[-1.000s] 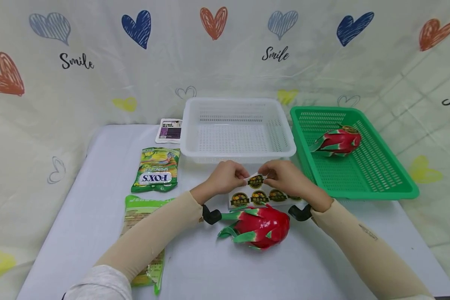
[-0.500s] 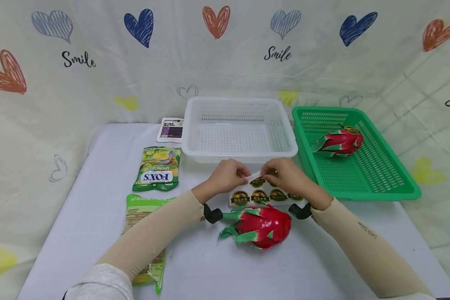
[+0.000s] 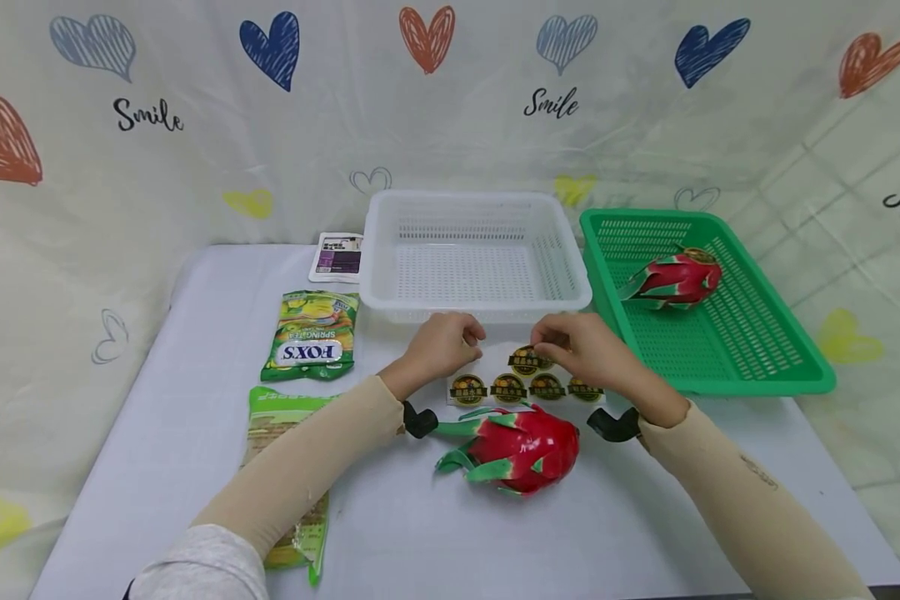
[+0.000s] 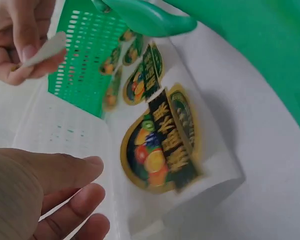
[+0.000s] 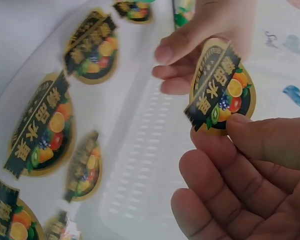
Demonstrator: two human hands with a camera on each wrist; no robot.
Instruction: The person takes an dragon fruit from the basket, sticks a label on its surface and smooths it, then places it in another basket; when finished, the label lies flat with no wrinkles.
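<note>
Between thumb and index finger, my right hand pinches a single round black-and-gold fruit sticker; its pale back shows in the left wrist view. My left hand holds nothing, its fingers loosely bent beside the left end of the sticker sheet. Several matching stickers remain in rows on that white sheet. A red dragon fruit with green scales lies just in front of the sheet, between the forearms.
A white basket stands behind the hands. To its right, a green basket contains another dragon fruit. On the left lie a FOX'S candy bag, a green-and-brown packet and a small purple-and-white packet.
The sticker has come off the sheet in my right hand. My left hand has let go of the sheet and moved left, widening the gap between the hands.
</note>
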